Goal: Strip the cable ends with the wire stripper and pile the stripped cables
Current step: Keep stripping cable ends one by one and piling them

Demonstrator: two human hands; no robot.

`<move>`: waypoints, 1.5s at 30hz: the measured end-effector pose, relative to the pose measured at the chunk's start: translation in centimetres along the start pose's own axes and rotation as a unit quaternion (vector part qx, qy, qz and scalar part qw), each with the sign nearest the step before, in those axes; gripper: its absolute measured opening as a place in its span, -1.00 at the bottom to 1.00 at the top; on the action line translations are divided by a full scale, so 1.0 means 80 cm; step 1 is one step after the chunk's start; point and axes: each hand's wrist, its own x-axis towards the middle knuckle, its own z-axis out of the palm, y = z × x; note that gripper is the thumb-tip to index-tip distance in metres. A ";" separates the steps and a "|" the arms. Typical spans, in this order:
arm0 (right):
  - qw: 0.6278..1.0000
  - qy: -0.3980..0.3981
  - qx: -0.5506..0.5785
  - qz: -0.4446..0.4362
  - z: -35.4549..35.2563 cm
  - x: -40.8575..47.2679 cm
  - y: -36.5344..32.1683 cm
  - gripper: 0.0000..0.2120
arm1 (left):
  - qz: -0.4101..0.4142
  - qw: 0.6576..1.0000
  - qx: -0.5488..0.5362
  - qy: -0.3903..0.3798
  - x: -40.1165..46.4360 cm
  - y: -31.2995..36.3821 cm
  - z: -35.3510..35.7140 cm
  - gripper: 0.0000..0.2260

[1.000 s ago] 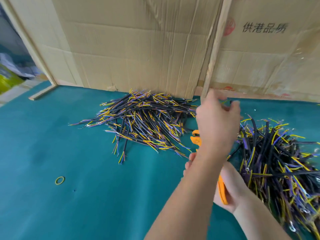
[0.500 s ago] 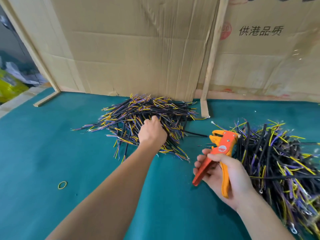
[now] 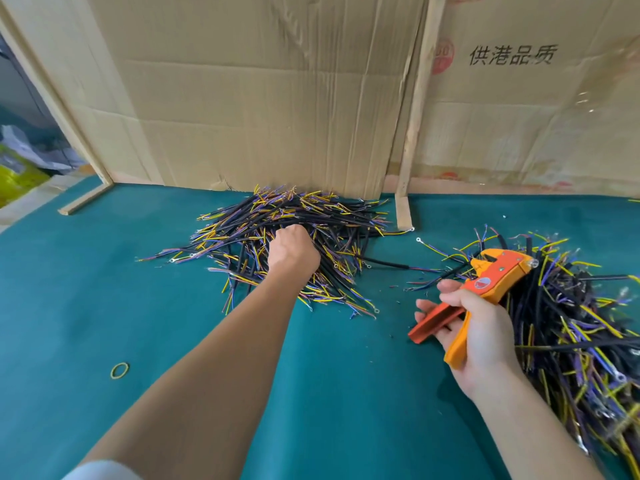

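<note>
since a second ago the left hand [image 3: 294,252] has swung away from the cardboard wall and come down on the far pile of cables [image 3: 294,230], where it sits with knuckles up and fingers curled down into the strands — whether it actually pinches a cable there cannot be told, since the fingertips are buried. the right hand [image 3: 474,327] is now fully in view, no longer covered by the other arm, and grips the orange wire stripper [image 3: 485,289] by its lower handle; the red upper handle splays out to the left across the straight fingers, so the tool's handles stand apart, and its head points up and right, over the edge of the second pile of cables [image 3: 571,323]. that second pile lies at the right of the green desk [image 3: 69,306], well apart from the far pile, which lies against the foot of the cardboard wall [image 3: 259,98]. one cable [image 3: 391,265] lies loose between the two piles. a small rubber band [image 3: 120,370] rests on the desk beside the left forearm.
</note>
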 end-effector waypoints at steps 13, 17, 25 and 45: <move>1.000 -0.017 0.017 0.014 -0.002 -0.001 -0.001 -0.83 | -0.081 0.987 -0.141 -0.018 -0.005 0.006 -0.012 -0.79; 0.994 -0.094 0.019 0.057 -0.004 -0.004 -0.002 -0.82 | -0.057 0.936 -0.347 0.009 -0.030 0.010 -0.028 -0.81; 0.947 -0.289 0.058 0.127 -0.004 -0.015 -0.012 -0.58 | 0.017 0.810 -0.586 -0.005 -0.161 0.014 0.031 -0.93; 0.907 -0.409 0.097 0.031 -0.031 0.007 -0.043 -0.33 | 0.105 0.841 -0.516 -0.128 -0.199 -0.006 0.056 -0.93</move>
